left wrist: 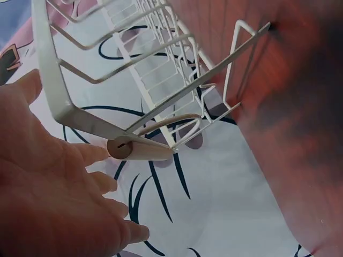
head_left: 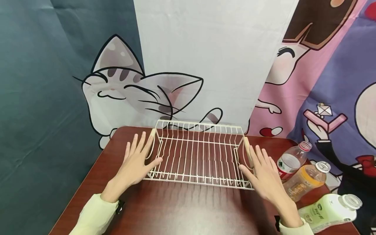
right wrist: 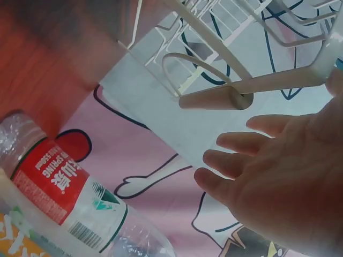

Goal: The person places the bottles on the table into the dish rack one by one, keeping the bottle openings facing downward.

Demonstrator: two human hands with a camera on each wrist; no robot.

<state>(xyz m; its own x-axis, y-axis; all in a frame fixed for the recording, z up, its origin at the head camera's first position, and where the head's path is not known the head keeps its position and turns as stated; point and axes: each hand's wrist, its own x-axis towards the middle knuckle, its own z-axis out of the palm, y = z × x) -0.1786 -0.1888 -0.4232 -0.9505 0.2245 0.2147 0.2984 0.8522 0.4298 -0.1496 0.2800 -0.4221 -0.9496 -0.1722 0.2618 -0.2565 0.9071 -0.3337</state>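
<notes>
A white wire dish rack (head_left: pixel 202 184) stands on the dark red table, with a wooden handle at each end. My left hand (head_left: pixel 133 168) is at its left end, fingers straight and spread, thumb over the side wires. In the left wrist view, the fingertips are close to the left wooden handle (left wrist: pixel 144 150) and not curled round it. At the right end is my right hand (head_left: pixel 265 176), its fingers also straight. The right wrist view has the right wooden handle (right wrist: pixel 211 101) just beyond those fingertips, with a gap between. Neither hand grips anything.
Three bottles are by the right forearm: a clear one with a red and white label (head_left: pixel 289 163), one with an orange band (head_left: pixel 306 181) and a pale green one (head_left: pixel 326 212). A cartoon-printed cloth (head_left: pixel 205 42) hangs behind the table (head_left: pixel 188 209).
</notes>
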